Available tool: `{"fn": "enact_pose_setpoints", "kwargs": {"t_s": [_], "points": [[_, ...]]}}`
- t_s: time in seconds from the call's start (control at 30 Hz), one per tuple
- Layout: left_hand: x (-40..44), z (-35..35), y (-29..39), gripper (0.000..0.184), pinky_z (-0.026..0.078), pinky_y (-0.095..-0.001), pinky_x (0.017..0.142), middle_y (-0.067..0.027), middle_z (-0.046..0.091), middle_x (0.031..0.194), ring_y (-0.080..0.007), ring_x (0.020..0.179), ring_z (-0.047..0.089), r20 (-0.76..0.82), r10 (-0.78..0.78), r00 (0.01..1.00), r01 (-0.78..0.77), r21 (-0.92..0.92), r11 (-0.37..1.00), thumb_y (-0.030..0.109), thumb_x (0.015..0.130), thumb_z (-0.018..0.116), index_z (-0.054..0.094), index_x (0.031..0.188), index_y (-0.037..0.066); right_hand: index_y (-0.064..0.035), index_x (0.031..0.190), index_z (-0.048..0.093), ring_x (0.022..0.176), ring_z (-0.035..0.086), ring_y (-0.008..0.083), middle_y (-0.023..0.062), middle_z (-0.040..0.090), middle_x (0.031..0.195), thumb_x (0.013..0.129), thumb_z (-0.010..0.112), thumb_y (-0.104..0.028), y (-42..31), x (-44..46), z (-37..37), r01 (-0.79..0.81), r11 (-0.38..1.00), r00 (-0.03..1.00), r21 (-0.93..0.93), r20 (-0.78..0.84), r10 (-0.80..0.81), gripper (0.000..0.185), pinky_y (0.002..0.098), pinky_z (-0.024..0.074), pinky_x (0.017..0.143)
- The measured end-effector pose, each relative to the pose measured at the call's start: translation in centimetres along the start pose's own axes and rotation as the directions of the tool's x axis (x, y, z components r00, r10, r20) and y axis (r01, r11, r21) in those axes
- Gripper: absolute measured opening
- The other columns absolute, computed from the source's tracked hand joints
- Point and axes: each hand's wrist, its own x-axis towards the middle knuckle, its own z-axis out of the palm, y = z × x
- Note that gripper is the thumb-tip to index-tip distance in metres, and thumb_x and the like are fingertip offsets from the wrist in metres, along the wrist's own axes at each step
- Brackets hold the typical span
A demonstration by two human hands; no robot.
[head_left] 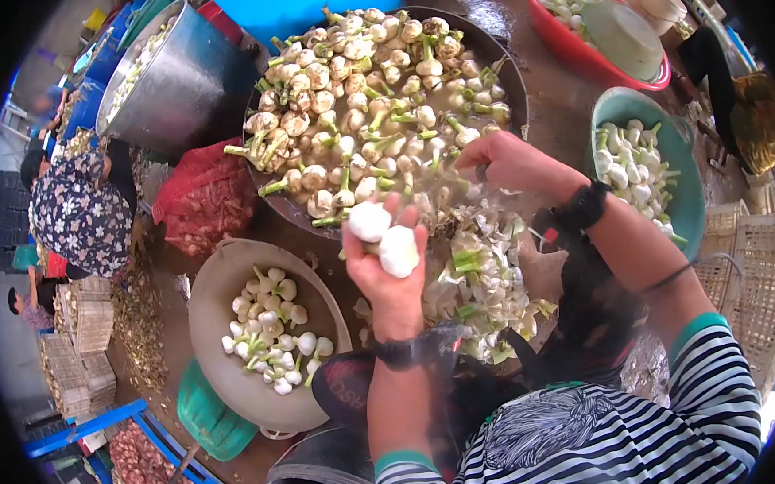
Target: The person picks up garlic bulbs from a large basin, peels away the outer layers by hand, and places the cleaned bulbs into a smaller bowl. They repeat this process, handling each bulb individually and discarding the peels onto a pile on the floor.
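Garlic bulbs (398, 251), rounded, bright white, seemingly smooth

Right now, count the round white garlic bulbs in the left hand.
2: one round white garlic bulb in the bare left hand, another bulb beside it, lower and to the right in view. More may be hidden beneath.

One head-worn camera looks forward and steeply down at close range: the wearer's striped shirt (594, 433) fills the lower right, the left hand (385, 273) and right hand (520, 165) sit near mid-frame, and the wide, curved view ends in dark corners.
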Motion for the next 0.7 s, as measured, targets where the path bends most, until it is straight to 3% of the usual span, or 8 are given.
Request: {"fn": "enact_pose_setpoints", "kwargs": {"t_s": [0.03, 0.17, 0.27, 0.37, 0.43, 0.5, 0.6, 0.7], "points": [[-0.3, 0.0, 0.6, 0.034, 0.055, -0.0456, 0.069, -0.0115, 0.064, 0.105, -0.0295, 0.089, 0.064, 0.015, 0.022, 1.000, -0.022, 0.019, 1.000, 0.037, 0.089, 0.045, 0.060, 0.104, 0.010, -0.0010, 0.099, 0.064, 0.073, 0.060, 0.0132, 0.0117, 0.066, 0.081, 0.079, 0.057, -0.006, 0.3, 0.3, -0.8, -0.020, 0.995, 0.999, -0.102, -0.036, 0.017, 0.022, 0.0303, 0.0478, 0.069], [-1.5, 0.0, 2.3, 0.033, 0.056, -0.0409, 0.064, -0.0110, 0.065, 0.100, -0.0259, 0.078, 0.064, 0.037, 0.149, 0.988, -0.150, 0.042, 0.988, 0.036, 0.089, 0.045, 0.059, 0.105, 0.011, -0.0028, 0.094, 0.066, 0.075, 0.063, 0.0233, 0.0146, 0.066, 0.083, 0.076, 0.058, -0.010, 6.1, 3.0, -1.8, -0.205, 0.945, 0.969, -0.253, -0.186, 0.160, 0.021, 0.0333, 0.0480, 0.069], [-2.6, 0.2, 2.9, 0.034, 0.055, -0.0388, 0.060, -0.0095, 0.064, 0.101, -0.0240, 0.075, 0.063, -0.095, 0.228, 0.969, -0.219, 0.097, 0.971, 0.040, 0.088, 0.046, 0.057, 0.107, 0.013, -0.0052, 0.101, 0.064, 0.079, 0.063, 0.0292, 0.0162, 0.066, 0.085, 0.073, 0.059, -0.011, 8.0, 5.5, -0.7, -0.275, 0.812, 0.956, -0.515, -0.059, 0.286, 0.029, 0.0354, 0.0487, 0.072], [-2.8, -0.4, 3.5, 0.039, 0.055, -0.0376, 0.056, -0.0083, 0.063, 0.102, -0.0229, 0.075, 0.063, -0.149, 0.266, 0.952, -0.243, 0.159, 0.957, 0.047, 0.089, 0.044, 0.055, 0.109, 0.016, -0.0080, 0.107, 0.062, 0.082, 0.060, 0.0342, 0.0165, 0.064, 0.090, 0.070, 0.058, -0.011, 8.7, 6.0, 2.3, -0.172, 0.925, 0.980, -0.338, -0.156, 0.125, 0.037, 0.0377, 0.0483, 0.074], [-2.8, -0.4, 3.4, 0.039, 0.055, -0.0374, 0.056, -0.0087, 0.063, 0.102, -0.0229, 0.075, 0.063, -0.166, 0.286, 0.944, -0.255, 0.186, 0.949, 0.047, 0.089, 0.044, 0.054, 0.109, 0.015, -0.0067, 0.100, 0.061, 0.087, 0.057, 0.0341, 0.0156, 0.061, 0.095, 0.068, 0.060, -0.010, 12.5, 9.0, 5.0, 0.013, 0.773, 1.000, -0.634, -0.007, -0.023, 0.033, 0.0385, 0.0461, 0.076], [-2.8, -0.1, 3.5, 0.039, 0.054, -0.0371, 0.056, -0.0091, 0.062, 0.102, -0.0226, 0.075, 0.063, -0.192, 0.317, 0.929, -0.277, 0.205, 0.939, 0.046, 0.090, 0.043, 0.053, 0.110, 0.014, -0.0038, 0.091, 0.059, 0.088, 0.057, 0.0335, 0.0146, 0.062, 0.092, 0.068, 0.059, -0.009, 11.2, 7.8, 6.8, -0.072, 0.835, 0.957, -0.546, -0.273, -0.096, 0.024, 0.0397, 0.0456, 0.076], [-2.8, 0.1, 4.2, 0.040, 0.054, -0.0377, 0.055, -0.0094, 0.062, 0.102, -0.0229, 0.075, 0.063, -0.229, 0.341, 0.912, -0.294, 0.214, 0.931, 0.046, 0.090, 0.042, 0.053, 0.110, 0.014, -0.0038, 0.084, 0.057, 0.085, 0.057, 0.0340, 0.0137, 0.062, 0.084, 0.068, 0.056, -0.007, 11.1, 8.5, 7.1, -0.131, 0.803, 0.967, -0.581, -0.254, -0.027, 0.017, 0.0412, 0.0457, 0.073], [-2.8, 0.2, 4.1, 0.039, 0.054, -0.0381, 0.055, -0.0100, 0.062, 0.100, -0.0239, 0.074, 0.062, -0.231, 0.335, 0.914, -0.293, 0.196, 0.936, 0.046, 0.090, 0.043, 0.054, 0.109, 0.013, -0.0044, 0.082, 0.057, 0.081, 0.057, 0.0346, 0.0145, 0.061, 0.080, 0.068, 0.057, -0.009, 10.4, 8.6, 5.9, -0.125, 0.850, 0.992, -0.511, -0.077, 0.100, 0.015, 0.0419, 0.0458, 0.071]]}}
